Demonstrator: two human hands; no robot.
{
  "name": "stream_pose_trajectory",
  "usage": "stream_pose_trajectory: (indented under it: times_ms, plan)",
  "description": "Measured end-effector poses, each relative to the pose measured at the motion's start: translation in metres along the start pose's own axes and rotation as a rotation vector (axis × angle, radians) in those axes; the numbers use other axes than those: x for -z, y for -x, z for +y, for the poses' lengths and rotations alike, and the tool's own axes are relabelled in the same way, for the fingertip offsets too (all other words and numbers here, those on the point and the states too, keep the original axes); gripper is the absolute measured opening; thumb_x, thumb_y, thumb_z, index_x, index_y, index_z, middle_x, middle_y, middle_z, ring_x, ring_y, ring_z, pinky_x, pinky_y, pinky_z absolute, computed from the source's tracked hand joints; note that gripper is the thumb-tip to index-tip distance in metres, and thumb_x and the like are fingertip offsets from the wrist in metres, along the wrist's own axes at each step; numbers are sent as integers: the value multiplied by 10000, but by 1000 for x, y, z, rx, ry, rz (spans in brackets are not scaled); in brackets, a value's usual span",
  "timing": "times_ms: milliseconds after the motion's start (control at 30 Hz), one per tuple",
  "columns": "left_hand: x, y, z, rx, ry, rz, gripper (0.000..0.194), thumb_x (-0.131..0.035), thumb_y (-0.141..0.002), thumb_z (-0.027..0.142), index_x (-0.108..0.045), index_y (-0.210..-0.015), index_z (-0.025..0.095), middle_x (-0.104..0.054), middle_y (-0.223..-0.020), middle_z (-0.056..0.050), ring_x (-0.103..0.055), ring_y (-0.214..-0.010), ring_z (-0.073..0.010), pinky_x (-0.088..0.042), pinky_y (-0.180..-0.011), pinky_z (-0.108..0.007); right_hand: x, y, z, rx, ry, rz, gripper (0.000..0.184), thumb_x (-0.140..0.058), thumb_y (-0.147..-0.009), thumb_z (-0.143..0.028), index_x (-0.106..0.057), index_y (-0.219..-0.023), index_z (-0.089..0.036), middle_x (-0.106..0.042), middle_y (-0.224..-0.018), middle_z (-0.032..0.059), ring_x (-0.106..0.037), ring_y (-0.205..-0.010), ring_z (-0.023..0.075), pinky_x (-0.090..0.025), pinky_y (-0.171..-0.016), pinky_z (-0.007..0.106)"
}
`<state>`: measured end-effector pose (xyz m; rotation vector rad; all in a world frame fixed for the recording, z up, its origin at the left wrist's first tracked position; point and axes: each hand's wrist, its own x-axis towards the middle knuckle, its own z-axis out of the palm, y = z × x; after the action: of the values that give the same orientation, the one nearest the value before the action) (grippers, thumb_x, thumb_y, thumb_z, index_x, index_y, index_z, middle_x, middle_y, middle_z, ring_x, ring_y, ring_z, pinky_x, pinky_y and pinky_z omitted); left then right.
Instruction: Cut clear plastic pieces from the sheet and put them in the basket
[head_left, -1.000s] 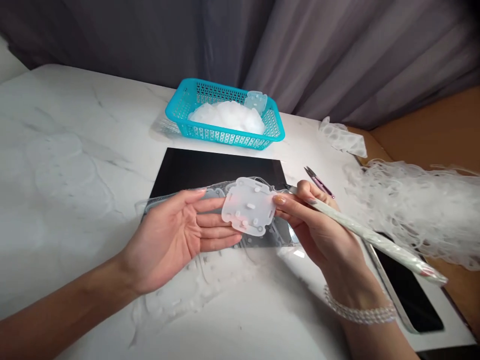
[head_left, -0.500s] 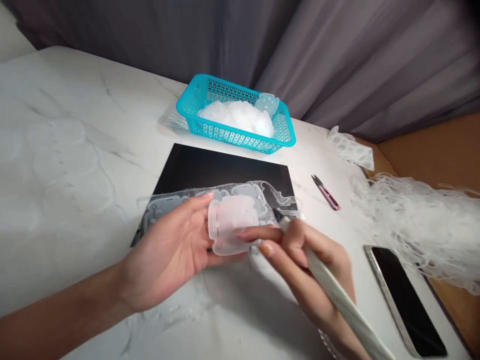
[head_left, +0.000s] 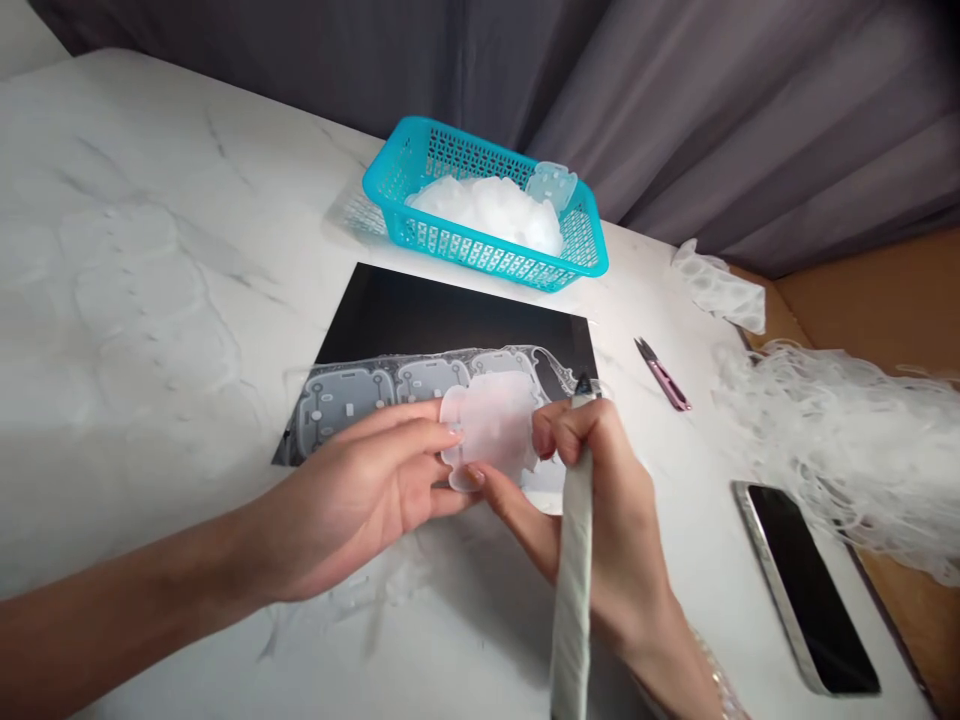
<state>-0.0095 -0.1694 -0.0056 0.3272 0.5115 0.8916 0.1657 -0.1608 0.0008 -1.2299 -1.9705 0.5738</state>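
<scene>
Between the fingers of my left hand [head_left: 382, 480] is a small translucent, soft-looking plastic piece [head_left: 495, 425] with wavy edges. My right hand [head_left: 600, 480] is closed round a long tool with a pale wrapped handle [head_left: 574, 560] and a dark tip. What kind of tool it is cannot be made out. The thumb of that hand also presses the piece's lower left edge. Behind the hands, a clear sheet [head_left: 349, 400] of similar moulded shapes lies on a black mat [head_left: 420, 310], partly hidden by my fingers.
A turquoise basket [head_left: 480, 262] with a heap of whitish pieces [head_left: 487, 210] stands at the back. To the right lie thread snips [head_left: 662, 375], a phone [head_left: 814, 590] and a tangle of clear trimmings [head_left: 862, 460]. Another clear sheet [head_left: 142, 280] lies on the left of the marbled table.
My right thumb has moved left onto the piece, and the tool has swung more upright with its tip away from the piece. The view has shifted slightly.
</scene>
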Motion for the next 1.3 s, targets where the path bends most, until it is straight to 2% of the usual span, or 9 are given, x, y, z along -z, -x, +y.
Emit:
stream_pose_trajectory:
  times_ms: [167, 367, 533, 633, 767, 933, 1033, 1133, 1300]
  plan:
    - [1, -2, -4, -30, -46, 79, 238, -512, -947, 129, -749, -947, 159, -723, -1102, -79, -643, -1131, -226, -526, -1006, -367, 2, -1, 7, -53, -84, -58, 356, -623, -857, -132, -293, -795, -251, -512, -774, -33, -500, -665, 116, -425, -590, 250]
    - [3, -3, -3, -37, -109, 62, 229, -546, -953, 188, -766, -1015, 199, -730, -1127, -68, -633, -1167, -247, -506, -1037, -415, 8, -4, 5, -144, -172, 25, 361, -640, -858, -158, -301, -781, -253, -568, -772, -29, -540, -659, 118, -443, -594, 253]
    - [6, 0, -5, -25, -330, 49, 260, -577, -971, 271, -720, -1187, 248, -714, -1209, -51, -603, -1228, -246, -470, -1079, -410, 7, -7, 4, -167, -256, 163, 323, -600, -895, -164, -314, -770, -252, -648, -903, 29, -664, -929, 189, -501, -755, 323]
    - [9, 4, -8, -15, -507, 71, 288, -560, -987, 318, -690, -1241, 277, -705, -1243, -32, -584, -1256, -243, -465, -1085, -394, 5, -9, 7, -190, -289, 114, 375, -692, -852, -227, -326, -774, -255, -660, -912, 33, -675, -1026, 235, -520, -798, 360]
    - [13, 6, -11, -7, -549, 80, 296, -556, -990, 334, -687, -1249, 279, -698, -1263, -30, -565, -1282, -270, -492, -1057, -403, 7, -9, 12, -186, -263, 86, 335, -633, -866, -173, -326, -756, -251, -662, -858, 17, -690, -916, 211, -521, -722, 325]
    - [11, 5, -9, -23, -374, 88, 264, -574, -984, 306, -715, -1206, 281, -694, -1280, -35, -588, -1261, -258, -513, -1052, -401, 18, -9, 17, -261, -306, 310, 324, -562, -916, -171, -315, -719, -243, -551, -672, -36, -602, -701, 147, -487, -724, 313]
    - [6, 3, -6, -12, -253, 49, 251, -594, -972, 267, -728, -1184, 270, -701, -1266, -54, -628, -1208, -257, -583, -965, -395, 20, -9, 15, -281, -269, 401, 375, -612, -906, -219, -307, -689, -243, -391, -582, -74, -482, -561, 120, -449, -646, 301]
    - [2, 3, -2, 10, -193, 18, 257, -577, -976, 215, -732, -1174, 265, -715, -1237, -66, -661, -1154, -244, -630, -870, -359, 23, -9, 15, -304, -237, 488, 437, -670, -881, -277, -299, -653, -245, -336, -557, -78, -416, -515, 114, -434, -628, 313]
    - [0, 3, -1, 24, -151, -11, 274, -558, -976, 168, -738, -1165, 251, -740, -1176, -72, -683, -1121, -231, -639, -839, -324, 35, -11, 25, -324, -418, 527, 330, -585, -945, -313, -425, -666, -241, -303, -539, -78, -339, -463, 113, -467, -670, 356]
